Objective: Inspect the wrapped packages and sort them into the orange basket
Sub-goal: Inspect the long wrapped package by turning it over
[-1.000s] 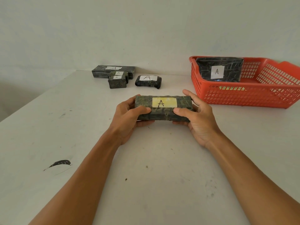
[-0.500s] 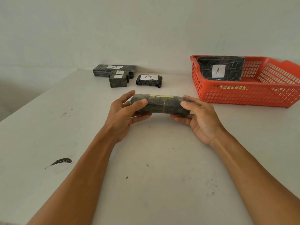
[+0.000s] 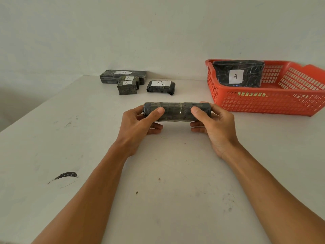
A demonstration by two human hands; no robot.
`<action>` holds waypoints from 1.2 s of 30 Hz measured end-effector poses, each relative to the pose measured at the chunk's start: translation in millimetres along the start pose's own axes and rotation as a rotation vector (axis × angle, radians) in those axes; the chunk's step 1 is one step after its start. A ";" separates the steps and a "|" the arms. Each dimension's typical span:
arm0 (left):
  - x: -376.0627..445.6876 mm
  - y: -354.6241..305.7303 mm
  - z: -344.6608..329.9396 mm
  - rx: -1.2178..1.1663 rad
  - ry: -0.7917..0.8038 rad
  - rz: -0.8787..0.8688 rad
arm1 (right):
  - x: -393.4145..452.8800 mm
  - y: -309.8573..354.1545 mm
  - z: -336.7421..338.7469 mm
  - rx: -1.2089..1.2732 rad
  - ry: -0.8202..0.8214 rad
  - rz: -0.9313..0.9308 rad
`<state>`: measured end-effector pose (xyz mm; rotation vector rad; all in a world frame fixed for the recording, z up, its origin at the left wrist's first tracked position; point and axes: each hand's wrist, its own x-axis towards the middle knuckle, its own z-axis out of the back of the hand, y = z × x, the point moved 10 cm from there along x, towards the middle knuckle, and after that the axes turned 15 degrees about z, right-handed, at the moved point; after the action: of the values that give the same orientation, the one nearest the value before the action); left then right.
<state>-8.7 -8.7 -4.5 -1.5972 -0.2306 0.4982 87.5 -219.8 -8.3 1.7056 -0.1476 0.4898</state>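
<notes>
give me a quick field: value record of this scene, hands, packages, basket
left hand: grips left end of held package
right hand: grips its right end
held package label: not showing
orange basket: right side of table, holds one package labelled A
waiting packages: four at far edge, long one, two small ones, dark one

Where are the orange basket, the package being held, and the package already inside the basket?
orange basket [image 3: 263, 106]: head view, front mesh wall.
held package [image 3: 177, 111]: head view, middle of its dark wrapping.
package in the basket [image 3: 253, 74]: head view, dark wrapping right of its label.
</notes>
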 end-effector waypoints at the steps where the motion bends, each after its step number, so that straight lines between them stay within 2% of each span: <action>1: 0.0 -0.3 0.9 -0.002 -0.008 -0.003 | -0.1 -0.2 0.3 -0.006 -0.003 -0.001; 9: -4.4 -4.4 -4.0 0.061 -0.035 -0.083 | -7.1 4.0 2.1 -0.267 -0.005 0.029; 18: -1.4 -2.0 -3.2 0.124 -0.100 -0.076 | -6.5 6.7 -0.4 -0.232 -0.013 0.040; 26: 0.6 -1.0 5.8 0.035 -0.103 -0.037 | 0.6 -4.1 -9.5 0.045 0.107 -0.039; 36: 1.7 -0.7 -0.2 0.061 -0.026 -0.015 | 1.3 -3.1 -1.6 0.068 0.004 -0.064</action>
<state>-7.0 -8.1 -4.1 -1.5288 -0.2447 0.5095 89.5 -217.4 -10.4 1.7704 -0.0736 0.4546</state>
